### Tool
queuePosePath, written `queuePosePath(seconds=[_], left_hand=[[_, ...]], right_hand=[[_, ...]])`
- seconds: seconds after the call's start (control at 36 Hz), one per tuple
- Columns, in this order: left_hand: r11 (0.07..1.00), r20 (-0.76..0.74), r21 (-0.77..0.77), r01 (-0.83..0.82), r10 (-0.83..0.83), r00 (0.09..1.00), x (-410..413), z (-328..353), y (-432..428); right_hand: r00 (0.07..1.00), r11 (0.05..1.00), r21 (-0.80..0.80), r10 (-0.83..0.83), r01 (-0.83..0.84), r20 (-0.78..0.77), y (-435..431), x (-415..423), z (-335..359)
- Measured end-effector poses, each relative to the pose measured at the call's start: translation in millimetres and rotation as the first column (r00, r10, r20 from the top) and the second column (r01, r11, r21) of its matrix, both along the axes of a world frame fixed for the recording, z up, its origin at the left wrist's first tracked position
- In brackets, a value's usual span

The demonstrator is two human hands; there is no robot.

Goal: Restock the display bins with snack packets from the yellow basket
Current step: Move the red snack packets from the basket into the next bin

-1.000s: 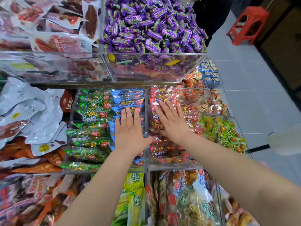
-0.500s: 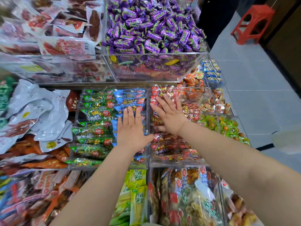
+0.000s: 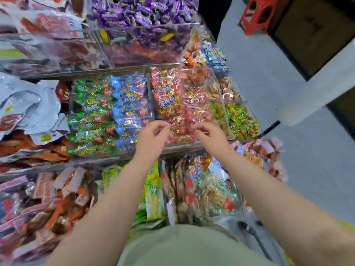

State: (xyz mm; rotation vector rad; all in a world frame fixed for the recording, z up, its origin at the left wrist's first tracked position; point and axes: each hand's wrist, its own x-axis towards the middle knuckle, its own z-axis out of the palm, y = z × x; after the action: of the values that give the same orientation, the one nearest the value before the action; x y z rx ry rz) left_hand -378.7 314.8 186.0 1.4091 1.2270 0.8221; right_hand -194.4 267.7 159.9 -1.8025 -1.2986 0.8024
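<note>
My left hand (image 3: 153, 138) and my right hand (image 3: 209, 138) hover side by side over the front edge of the middle row of clear bins. Their fingers are loosely curled and I see nothing in either hand. Just beyond the fingertips lies the bin of red snack packets (image 3: 172, 100). To its left are a row of blue packets (image 3: 130, 104) and a row of green packets (image 3: 90, 104), stacked neatly. A sliver of yellow (image 3: 348, 225) shows at the lower right edge; the picture does not show whether it is the basket.
Above is a bin heaped with purple candies (image 3: 146, 14). Large white and red bags (image 3: 28, 104) fill the left side. Green-and-orange sweets (image 3: 240, 120) sit at the right end. Bins of mixed packets (image 3: 203, 189) lie below. A red stool (image 3: 257, 14) stands on the grey floor.
Both hands have lifted off the blue and red packets and drawn back toward me, their flat fingers now curled. The view has tilted down and is blurred.
</note>
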Motion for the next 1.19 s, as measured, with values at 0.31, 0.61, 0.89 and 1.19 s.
queuePosePath(seconds=[0.31,0.61,0.89,1.19], left_hand=[[0.692,-0.249,-0.705,0.153,-0.444,0.861,1.6,-114.4,-126.5],[0.609,-0.458,-0.785,-0.113,-0.447,0.768,-54.6,-178.4,-224.4],[0.671,-0.45,-0.73,0.127,-0.612,0.65,61.3,-190.0,-292.7],[0.516,-0.513,-0.615,0.597,-0.836,0.194,205.0,-182.0,-346.2]], right_hand=[[0.601,0.595,-0.671,-0.752,0.443,-0.27,-241.2,2.2,-121.1],[0.306,0.259,-0.915,-0.938,0.309,-0.162,-460.9,5.0,-168.7],[0.215,0.288,-0.821,-0.955,0.493,-0.206,-546.3,90.9,-137.9],[0.022,0.219,-0.857,-0.971,0.467,-0.236,-620.1,104.7,-140.7]])
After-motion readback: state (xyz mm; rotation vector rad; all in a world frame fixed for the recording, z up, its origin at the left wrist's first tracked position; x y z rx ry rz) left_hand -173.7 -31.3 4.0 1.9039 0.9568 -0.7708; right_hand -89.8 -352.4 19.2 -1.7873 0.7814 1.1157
